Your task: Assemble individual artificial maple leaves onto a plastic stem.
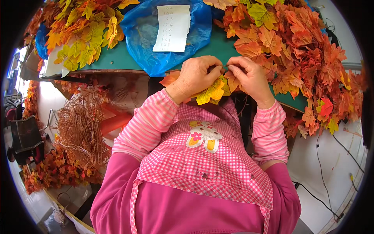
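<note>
My left hand (198, 76) is closed in a pinch, thumb against forefinger, just beyond the apron. Yellow artificial maple leaves (210, 93) hang directly below its fingers, and they seem held by a thin stem. Close by on the right, my right hand (250, 79) also pinches with its fingertips, nearly meeting the left ones. An orange leaf (233, 81) shows under it; whatever thin piece lies between its fingers is too small to make out. Both hands are at the near edge of the green table (108, 58).
A blue plastic bag (137, 29) with a handwritten paper slip (172, 28) on it lies ahead. Orange leaf garlands (307, 50) pile up at right, yellow-orange ones (91, 35) at left. Brown stems (83, 126) hang at lower left; black cables (317, 204) trail at lower right.
</note>
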`<state>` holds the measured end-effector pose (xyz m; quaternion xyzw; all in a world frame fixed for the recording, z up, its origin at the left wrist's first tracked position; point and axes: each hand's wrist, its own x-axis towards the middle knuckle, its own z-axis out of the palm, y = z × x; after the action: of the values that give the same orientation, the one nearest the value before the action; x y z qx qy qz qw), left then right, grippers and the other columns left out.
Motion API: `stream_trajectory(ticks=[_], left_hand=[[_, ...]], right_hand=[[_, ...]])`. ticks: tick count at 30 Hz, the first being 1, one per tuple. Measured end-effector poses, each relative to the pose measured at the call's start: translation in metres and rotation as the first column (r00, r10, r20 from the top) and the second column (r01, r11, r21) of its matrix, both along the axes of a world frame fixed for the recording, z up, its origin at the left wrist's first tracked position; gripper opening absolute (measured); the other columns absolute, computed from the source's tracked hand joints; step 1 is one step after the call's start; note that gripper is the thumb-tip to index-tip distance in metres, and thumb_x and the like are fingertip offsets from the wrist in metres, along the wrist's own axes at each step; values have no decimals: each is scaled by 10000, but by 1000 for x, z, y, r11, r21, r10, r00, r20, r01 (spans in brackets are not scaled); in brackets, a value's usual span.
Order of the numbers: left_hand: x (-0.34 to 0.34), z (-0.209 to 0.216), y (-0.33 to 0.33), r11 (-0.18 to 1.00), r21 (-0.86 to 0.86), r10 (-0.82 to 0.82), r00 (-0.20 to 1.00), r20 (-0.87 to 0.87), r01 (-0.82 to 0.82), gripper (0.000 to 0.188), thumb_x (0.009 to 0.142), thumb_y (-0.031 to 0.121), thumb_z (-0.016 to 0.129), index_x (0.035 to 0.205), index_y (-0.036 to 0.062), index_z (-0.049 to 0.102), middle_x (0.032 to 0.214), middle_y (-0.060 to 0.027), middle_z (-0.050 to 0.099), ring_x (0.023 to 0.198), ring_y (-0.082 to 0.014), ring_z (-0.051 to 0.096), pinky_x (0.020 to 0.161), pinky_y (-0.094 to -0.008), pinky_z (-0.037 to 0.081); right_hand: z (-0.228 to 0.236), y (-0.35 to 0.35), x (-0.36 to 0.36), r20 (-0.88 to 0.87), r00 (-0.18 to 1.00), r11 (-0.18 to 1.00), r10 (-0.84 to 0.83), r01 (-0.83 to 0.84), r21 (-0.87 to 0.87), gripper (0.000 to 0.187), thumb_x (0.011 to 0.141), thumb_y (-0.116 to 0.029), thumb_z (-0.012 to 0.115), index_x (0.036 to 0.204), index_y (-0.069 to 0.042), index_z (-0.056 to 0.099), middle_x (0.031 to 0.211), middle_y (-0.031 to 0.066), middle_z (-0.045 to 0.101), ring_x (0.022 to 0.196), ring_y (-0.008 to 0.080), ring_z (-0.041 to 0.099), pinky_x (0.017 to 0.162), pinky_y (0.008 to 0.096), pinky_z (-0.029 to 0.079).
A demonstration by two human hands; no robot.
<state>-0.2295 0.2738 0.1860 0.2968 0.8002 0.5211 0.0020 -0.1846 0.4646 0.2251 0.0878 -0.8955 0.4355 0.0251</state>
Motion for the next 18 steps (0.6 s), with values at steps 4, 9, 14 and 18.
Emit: stream_trajectory(ticks=[4,9,14,18], left_hand=[[0,-2,-1,1000,-25,-6,1000,-28,5,148,841,151,623,905,27,673,802,-125,676,708,-264,675,640,-330,529],[0,-3,-2,999,-38,-6,997,-82,3,142,845,138,613,902,21,670,810,-153,662,724,-303,661,644,-344,519],[1,9,-6,997,-41,-56,975,216,67,206,909,170,566,918,-21,641,742,-122,659,709,-205,663,628,-334,508],[4,20,-25,916,392,-393,408,824,90,346,936,298,585,859,-31,659,715,-30,649,687,-124,616,593,-275,497]], right_hand=[[-3,-2,-2,42,999,996,6,-2,-89,93,894,-14,576,972,11,619,896,59,614,769,129,666,687,233,503],[-6,-9,-6,-89,994,997,65,-60,54,93,887,-3,576,968,9,619,864,62,620,792,125,643,709,245,497],[2,-19,6,-267,963,992,37,-2,130,121,827,8,618,947,-9,620,829,99,608,763,219,605,684,312,486],[6,-38,34,-432,892,961,130,-7,275,175,774,17,647,943,-15,615,810,125,591,741,307,551,663,379,466]])
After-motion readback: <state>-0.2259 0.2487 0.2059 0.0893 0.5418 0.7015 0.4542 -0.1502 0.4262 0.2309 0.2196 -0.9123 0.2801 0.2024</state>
